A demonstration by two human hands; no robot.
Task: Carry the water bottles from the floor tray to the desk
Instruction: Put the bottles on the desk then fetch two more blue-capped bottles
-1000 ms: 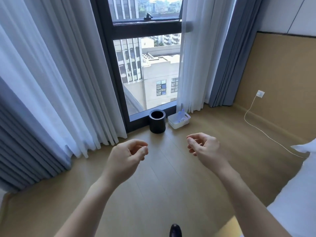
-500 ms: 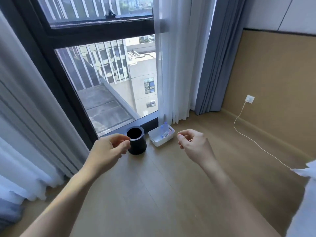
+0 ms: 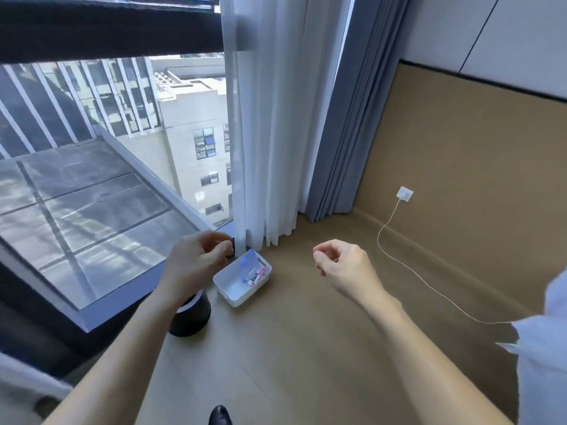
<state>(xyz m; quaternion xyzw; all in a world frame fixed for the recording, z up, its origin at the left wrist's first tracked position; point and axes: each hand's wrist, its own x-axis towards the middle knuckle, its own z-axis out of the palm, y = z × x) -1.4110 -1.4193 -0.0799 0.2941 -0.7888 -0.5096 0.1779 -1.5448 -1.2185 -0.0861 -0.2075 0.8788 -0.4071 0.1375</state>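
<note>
A white plastic tray (image 3: 233, 289) sits on the wood floor by the window, at the foot of the sheer curtain. A clear water bottle (image 3: 248, 265) with a blue cap and a red-and-white label lies inside it. My left hand (image 3: 196, 262) hovers just left of the tray, fingers loosely curled and holding nothing. My right hand (image 3: 343, 265) hangs in the air to the right of the tray, fingers also loosely curled and empty. Neither hand touches the tray or the bottle. No desk is in view.
A black round bin (image 3: 193, 317) stands left of the tray, partly hidden by my left forearm. A white cable (image 3: 414, 271) runs from a wall socket (image 3: 405, 193) across the floor to white bedding (image 3: 543, 348) at the right. Curtains (image 3: 276, 133) hang behind the tray.
I have come closer to the window; the tray and bin now look larger and nearer. Both hands have moved forward toward the tray and stay empty.
</note>
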